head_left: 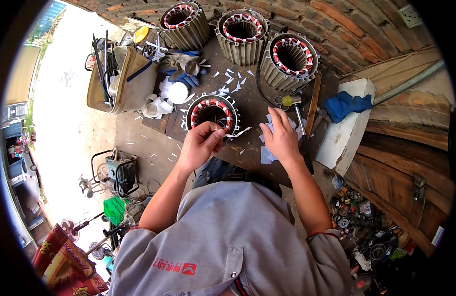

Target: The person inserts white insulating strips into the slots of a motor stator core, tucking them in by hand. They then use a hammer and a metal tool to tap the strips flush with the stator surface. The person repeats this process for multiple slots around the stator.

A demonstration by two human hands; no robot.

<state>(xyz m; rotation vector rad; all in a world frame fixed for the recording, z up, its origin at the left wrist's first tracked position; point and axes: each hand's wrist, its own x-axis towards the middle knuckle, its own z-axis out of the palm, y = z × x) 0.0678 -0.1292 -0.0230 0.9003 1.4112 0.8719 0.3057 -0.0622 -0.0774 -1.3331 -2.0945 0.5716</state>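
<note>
Well to the left of the near stator, which stands mouth up on the dark table just in front of my body, a small machine in a black tubular frame sits on the ground. Closer to the stator on that side is a pale plastic bin stuffed with dark strips and tools. Between bin and stator lie a white round piece, roll or lid, I cannot tell which, and, a little beyond it, blue and grey gloves.

My left hand is at the stator's near rim, thumb and forefinger closed in a pinch on a thin white strip that trails off to the right. The stator's winding ring is red, laced with white. Beyond it, small white scraps are scattered, and past those three more stators stand in a row.

To the stator's right, my right hand is open and empty, fingers loosely extended and thumb apart, over pale sheets; whether it touches them I cannot tell. Farther right of the stator come a black-gripped tool, a wooden strip, then a white block bearing a blue cloth.
</note>
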